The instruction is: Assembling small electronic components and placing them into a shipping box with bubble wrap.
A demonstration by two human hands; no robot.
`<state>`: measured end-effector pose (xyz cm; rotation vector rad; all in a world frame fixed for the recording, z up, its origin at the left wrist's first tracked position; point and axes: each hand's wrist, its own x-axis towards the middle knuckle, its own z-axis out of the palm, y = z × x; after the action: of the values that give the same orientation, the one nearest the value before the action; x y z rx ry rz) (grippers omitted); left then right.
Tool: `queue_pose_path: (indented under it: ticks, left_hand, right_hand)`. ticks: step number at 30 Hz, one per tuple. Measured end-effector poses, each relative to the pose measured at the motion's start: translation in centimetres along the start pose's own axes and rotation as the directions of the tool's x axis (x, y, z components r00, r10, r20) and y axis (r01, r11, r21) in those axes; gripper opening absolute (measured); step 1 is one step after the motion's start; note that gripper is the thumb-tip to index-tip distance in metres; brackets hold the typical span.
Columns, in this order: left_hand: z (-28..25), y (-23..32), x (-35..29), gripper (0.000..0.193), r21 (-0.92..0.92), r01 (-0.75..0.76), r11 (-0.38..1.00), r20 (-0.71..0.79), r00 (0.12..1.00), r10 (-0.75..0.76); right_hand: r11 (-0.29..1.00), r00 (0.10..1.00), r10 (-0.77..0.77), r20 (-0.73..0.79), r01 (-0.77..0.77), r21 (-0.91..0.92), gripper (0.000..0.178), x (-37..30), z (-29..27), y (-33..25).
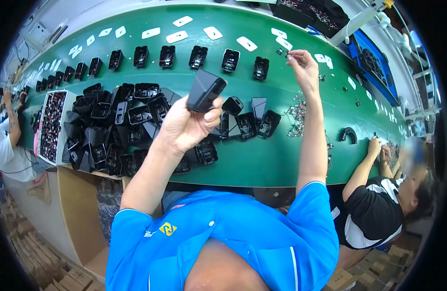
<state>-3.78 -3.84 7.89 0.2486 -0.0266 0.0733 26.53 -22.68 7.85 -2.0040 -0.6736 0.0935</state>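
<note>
My left hand [182, 128] is closed around a black plastic housing [204, 92], held tilted above the green table with its smooth outer side showing. Farther off and to the right, my right hand [305, 68] pinches at a tiny dark part [287, 53] between thumb and fingertips; its exact kind is too small to make out. Another small dark piece [280, 51] lies just left of those fingertips. Beyond the left hand, open black housings [230, 60] stand in a row across the table.
A big heap of black housings [102, 126] covers the left near side, beside a white box [64, 126] of small wired parts. Loose wired parts [297, 114] lie near my right forearm. White cards [212, 33] line the far side. Co-workers sit at right [373, 208] and left [7, 150].
</note>
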Motion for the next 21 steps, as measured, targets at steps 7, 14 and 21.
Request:
queue_pose_path:
  ticks: [7,14,21]
  left_hand:
    - [3.3,-2.2,-0.3,0.039,0.067,-0.169,0.983,-0.25,0.951,0.181]
    - [3.7,-2.5,-1.2,0.043,0.008,-0.277,0.961,-0.153,0.949,0.275]
    - [2.9,-2.6,-1.5,0.049,0.449,-0.3,0.842,-0.102,0.919,0.382]
  right_hand:
    - [0.797,0.83,-0.558,0.016,0.53,0.289,0.013,-10.7,6.6,-13.1]
    - [0.732,0.725,-0.668,0.167,0.681,-0.029,0.018,-13.6,8.9,-13.5]
    - [0.761,0.768,-0.635,0.085,0.64,-0.104,0.021,-13.6,9.5,-12.6]
